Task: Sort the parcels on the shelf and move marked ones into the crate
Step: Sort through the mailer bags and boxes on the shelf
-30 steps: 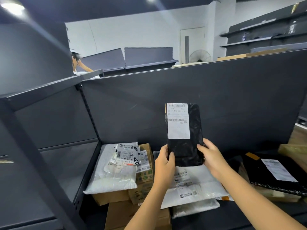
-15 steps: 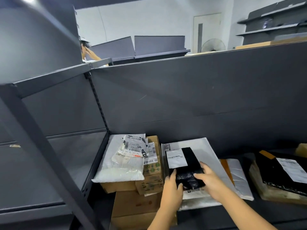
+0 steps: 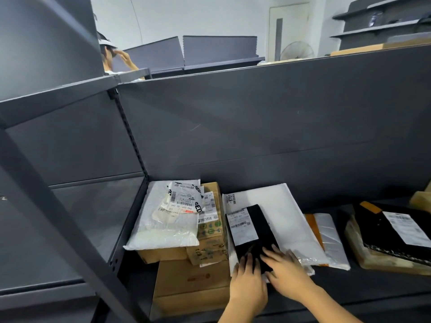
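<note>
I see my left hand (image 3: 248, 279) and right hand (image 3: 285, 271) side by side, fingers spread flat on the near end of the black parcel (image 3: 261, 226). It lies on a white mailer (image 3: 277, 214) on the shelf (image 3: 384, 292), stretching away from my fingertips; cardboard boxes (image 3: 191, 283) sit left of my left hand.

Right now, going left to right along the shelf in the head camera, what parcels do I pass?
White poly bag on the cardboard boxes → small black parcel lying on a large white mailer, both hands at its near end → orange-edged white mailer → black parcel with a white label at far right.
</note>
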